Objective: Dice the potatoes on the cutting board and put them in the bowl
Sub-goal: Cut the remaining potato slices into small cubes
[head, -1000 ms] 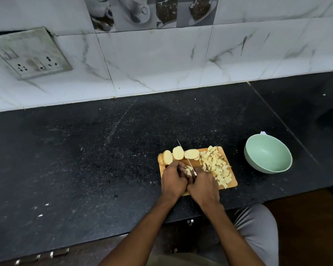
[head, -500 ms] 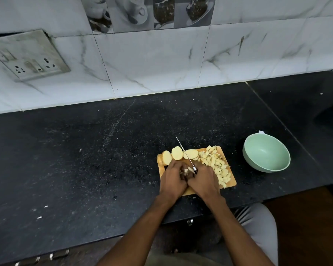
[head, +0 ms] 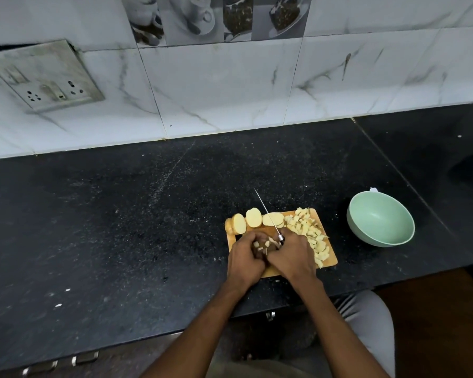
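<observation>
The left hand (head: 245,259) curls over small potato pieces (head: 263,244) while the right hand (head: 292,257) grips a knife (head: 268,215), lower centre of the frame. The blade, low half a second ago, now rises, its long axis pointing toward the upper left. Slices (head: 253,218) and dice (head: 310,231) lie on the cutting board (head: 330,261); the green bowl (head: 380,219) sits right of it.

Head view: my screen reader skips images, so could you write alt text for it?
Two hands meet over a cutting board: the right hand grips a knife, the left hand holds potato pieces. Slices and dice lie on it; an empty green bowl sits right.
</observation>
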